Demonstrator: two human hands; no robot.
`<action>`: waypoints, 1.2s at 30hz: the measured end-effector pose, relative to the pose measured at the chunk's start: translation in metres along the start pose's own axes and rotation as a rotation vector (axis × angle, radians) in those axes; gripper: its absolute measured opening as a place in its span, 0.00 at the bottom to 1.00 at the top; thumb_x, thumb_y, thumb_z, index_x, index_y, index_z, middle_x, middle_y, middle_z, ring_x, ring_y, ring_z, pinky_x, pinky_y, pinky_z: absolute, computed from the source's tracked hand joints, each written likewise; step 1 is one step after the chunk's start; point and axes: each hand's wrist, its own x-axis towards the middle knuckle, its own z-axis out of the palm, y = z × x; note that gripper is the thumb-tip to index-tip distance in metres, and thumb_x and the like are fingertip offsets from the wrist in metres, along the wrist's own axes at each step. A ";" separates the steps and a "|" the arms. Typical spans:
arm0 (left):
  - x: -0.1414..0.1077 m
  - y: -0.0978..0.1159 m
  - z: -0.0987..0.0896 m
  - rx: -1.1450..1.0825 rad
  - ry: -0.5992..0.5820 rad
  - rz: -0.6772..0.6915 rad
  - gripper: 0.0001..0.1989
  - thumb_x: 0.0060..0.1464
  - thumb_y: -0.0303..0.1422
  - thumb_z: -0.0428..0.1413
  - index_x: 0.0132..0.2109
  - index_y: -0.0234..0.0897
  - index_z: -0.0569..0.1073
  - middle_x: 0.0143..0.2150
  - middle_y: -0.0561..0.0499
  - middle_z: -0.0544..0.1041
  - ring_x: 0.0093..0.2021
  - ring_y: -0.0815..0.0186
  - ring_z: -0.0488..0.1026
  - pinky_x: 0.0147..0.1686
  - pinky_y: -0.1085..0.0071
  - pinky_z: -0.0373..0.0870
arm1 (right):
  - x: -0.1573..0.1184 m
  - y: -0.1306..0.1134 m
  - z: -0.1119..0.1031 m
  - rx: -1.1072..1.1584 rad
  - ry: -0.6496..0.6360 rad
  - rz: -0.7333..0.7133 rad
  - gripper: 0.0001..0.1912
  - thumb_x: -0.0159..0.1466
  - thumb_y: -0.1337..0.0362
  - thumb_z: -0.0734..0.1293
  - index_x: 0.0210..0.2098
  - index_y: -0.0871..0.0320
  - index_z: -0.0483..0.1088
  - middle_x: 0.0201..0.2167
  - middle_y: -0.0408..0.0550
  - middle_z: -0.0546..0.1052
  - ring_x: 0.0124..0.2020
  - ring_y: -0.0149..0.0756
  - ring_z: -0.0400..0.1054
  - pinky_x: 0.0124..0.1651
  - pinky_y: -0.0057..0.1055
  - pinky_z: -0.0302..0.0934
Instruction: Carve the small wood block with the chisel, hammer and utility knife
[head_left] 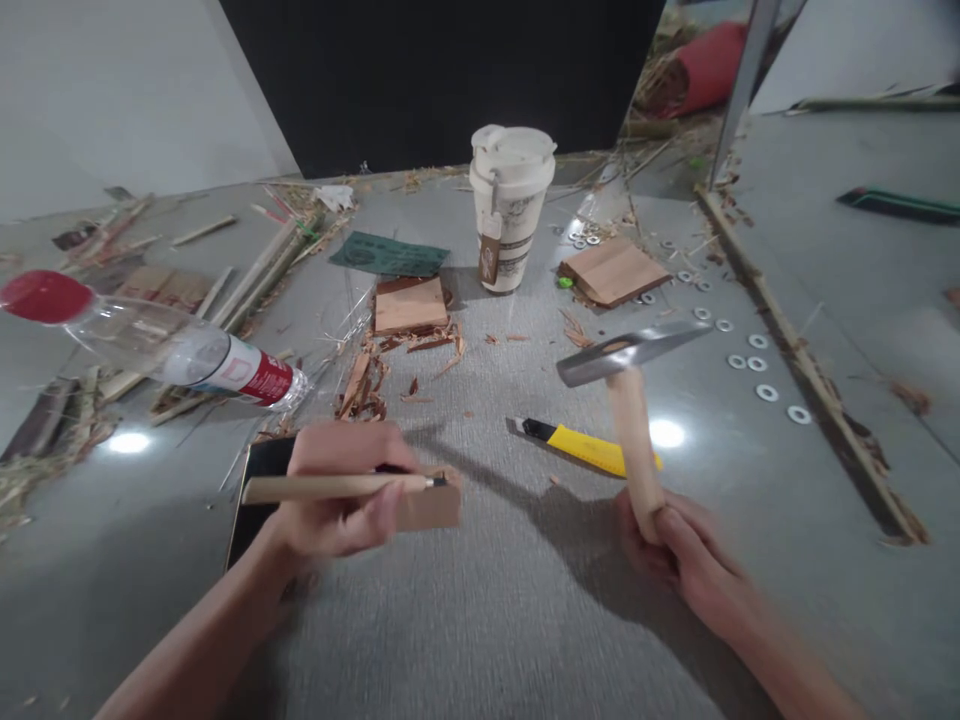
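My left hand [341, 490] is closed around a slim wooden-handled chisel [300, 488], its metal end pointing right. Beneath that hand lies a small wood block [427, 505], partly hidden by my fingers; I cannot tell whether the chisel tip touches it. My right hand [679, 550] grips the lower end of the wooden handle of a hammer [636, 440], raised with its steel head uppermost. A yellow utility knife [581, 448] lies between the hands, partly behind the hammer handle. A dark flat object [259, 510] shows under and left of my left hand.
A lidded paper cup [514, 210] stands at the back. Wood blocks [409, 305], shavings [364, 385] and green sandpaper [390, 255] lie nearby. A red-capped bottle [172, 345] is at left. Several washers [766, 393] and a long wooden strip [817, 380] lie at right.
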 end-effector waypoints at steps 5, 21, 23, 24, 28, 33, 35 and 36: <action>0.000 0.008 -0.029 0.249 -0.314 -0.313 0.13 0.57 0.28 0.53 0.23 0.39 0.68 0.21 0.56 0.71 0.21 0.71 0.65 0.23 0.72 0.56 | 0.001 -0.002 0.003 0.043 0.015 0.012 0.31 0.71 0.32 0.61 0.29 0.53 0.66 0.21 0.36 0.55 0.20 0.30 0.44 0.22 0.29 0.43; -0.002 0.019 -0.003 0.496 -0.638 -0.581 0.16 0.63 0.34 0.51 0.33 0.36 0.82 0.35 0.37 0.84 0.38 0.50 0.83 0.43 0.56 0.78 | 0.008 -0.013 0.024 -0.113 0.116 -0.029 0.32 0.69 0.30 0.63 0.34 0.53 0.65 0.23 0.35 0.56 0.20 0.28 0.47 0.19 0.27 0.46; 0.000 0.018 0.002 0.492 -0.625 -0.595 0.16 0.64 0.34 0.51 0.35 0.36 0.82 0.37 0.36 0.84 0.41 0.48 0.84 0.45 0.54 0.78 | 0.007 -0.018 0.028 -0.165 0.110 -0.030 0.32 0.70 0.29 0.61 0.35 0.53 0.66 0.24 0.35 0.57 0.20 0.28 0.48 0.20 0.27 0.46; 0.001 0.018 0.003 0.485 -0.618 -0.600 0.15 0.64 0.33 0.52 0.35 0.36 0.82 0.38 0.36 0.84 0.42 0.48 0.84 0.46 0.54 0.78 | 0.006 -0.021 0.029 -0.199 0.103 -0.034 0.32 0.70 0.29 0.61 0.35 0.54 0.66 0.24 0.36 0.57 0.21 0.29 0.49 0.21 0.28 0.47; 0.002 0.019 0.011 0.450 -0.589 -0.611 0.13 0.64 0.33 0.55 0.34 0.37 0.81 0.38 0.38 0.84 0.43 0.50 0.83 0.46 0.56 0.79 | -0.007 -0.043 0.022 -0.365 0.077 -0.063 0.31 0.72 0.32 0.62 0.35 0.55 0.71 0.24 0.39 0.62 0.24 0.32 0.55 0.25 0.29 0.49; -0.002 0.016 0.013 0.411 -0.533 -0.650 0.10 0.68 0.34 0.59 0.37 0.34 0.80 0.40 0.43 0.83 0.43 0.57 0.82 0.49 0.54 0.79 | -0.034 -0.085 0.010 -0.571 0.043 -0.145 0.28 0.75 0.38 0.62 0.34 0.54 0.70 0.24 0.40 0.65 0.25 0.32 0.57 0.28 0.32 0.48; -0.004 0.013 0.010 0.393 -0.494 -0.682 0.10 0.70 0.38 0.61 0.44 0.34 0.80 0.45 0.46 0.83 0.46 0.60 0.81 0.52 0.55 0.80 | -0.038 -0.094 0.012 -0.690 0.041 -0.214 0.27 0.76 0.39 0.61 0.32 0.54 0.69 0.23 0.40 0.65 0.24 0.33 0.57 0.29 0.33 0.47; -0.005 0.011 0.009 0.382 -0.469 -0.698 0.11 0.70 0.40 0.62 0.48 0.35 0.80 0.48 0.47 0.83 0.47 0.60 0.81 0.52 0.56 0.81 | -0.038 -0.096 0.014 -0.732 0.043 -0.237 0.28 0.76 0.39 0.60 0.32 0.53 0.69 0.23 0.39 0.65 0.23 0.33 0.57 0.29 0.34 0.47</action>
